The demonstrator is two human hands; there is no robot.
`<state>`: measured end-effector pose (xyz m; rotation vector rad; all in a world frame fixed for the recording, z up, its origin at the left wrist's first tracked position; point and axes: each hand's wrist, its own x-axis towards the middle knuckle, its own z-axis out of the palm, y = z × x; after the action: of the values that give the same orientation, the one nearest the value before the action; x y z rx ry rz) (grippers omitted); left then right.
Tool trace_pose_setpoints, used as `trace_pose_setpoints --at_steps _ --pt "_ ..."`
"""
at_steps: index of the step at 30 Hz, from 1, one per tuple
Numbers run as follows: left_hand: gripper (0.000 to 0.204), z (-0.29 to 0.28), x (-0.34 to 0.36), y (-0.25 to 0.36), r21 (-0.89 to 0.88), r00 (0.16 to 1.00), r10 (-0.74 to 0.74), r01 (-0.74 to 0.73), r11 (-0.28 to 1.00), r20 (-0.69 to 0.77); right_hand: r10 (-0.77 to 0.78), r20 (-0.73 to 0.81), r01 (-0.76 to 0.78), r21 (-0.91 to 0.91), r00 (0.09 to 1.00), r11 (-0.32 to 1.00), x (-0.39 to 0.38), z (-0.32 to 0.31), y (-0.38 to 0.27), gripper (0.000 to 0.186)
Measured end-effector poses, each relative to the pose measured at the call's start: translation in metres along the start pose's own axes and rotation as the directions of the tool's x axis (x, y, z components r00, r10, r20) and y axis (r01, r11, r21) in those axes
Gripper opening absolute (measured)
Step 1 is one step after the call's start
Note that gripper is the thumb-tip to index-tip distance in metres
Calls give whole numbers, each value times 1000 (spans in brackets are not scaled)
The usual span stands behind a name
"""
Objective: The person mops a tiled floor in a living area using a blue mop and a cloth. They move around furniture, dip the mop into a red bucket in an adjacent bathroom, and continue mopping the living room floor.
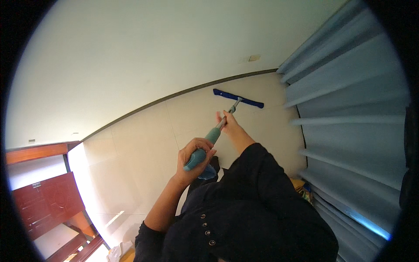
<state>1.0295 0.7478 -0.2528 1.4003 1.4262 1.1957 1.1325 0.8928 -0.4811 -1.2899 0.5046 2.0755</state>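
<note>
A flat mop with a long blue head (238, 98) lies on the pale tiled floor (144, 131), a little short of the wall's dark skirting. Its pole slants up toward me and ends in a teal grip (212, 136). My left hand (194, 158) is wrapped round the top of that grip. Farther down, my right hand (228, 123) closes round the metal part of the pole, below the teal sleeve. Part of the right hand's fingers is hidden behind the pole.
A white wall (144, 52) with a small socket plate (254, 57) rises beyond the mop. Long blue-grey curtains (349, 109) hang at the right, with a colourful bag (302, 188) by their foot. Reddish wooden furniture (48, 203) stands at the left, near a pale plastic bag (120, 252).
</note>
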Motion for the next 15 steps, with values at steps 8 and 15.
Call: trace_pose_setpoints --at_steps 8,15 --pt "18 -74 7 -26 -1 969 123 -126 992 215 -57 53 50 113 997 992 41 -7 16 26" --pt "14 -95 58 -68 -216 988 20 13 976 152 -167 -270 205 116 948 972 83 38 3 20"
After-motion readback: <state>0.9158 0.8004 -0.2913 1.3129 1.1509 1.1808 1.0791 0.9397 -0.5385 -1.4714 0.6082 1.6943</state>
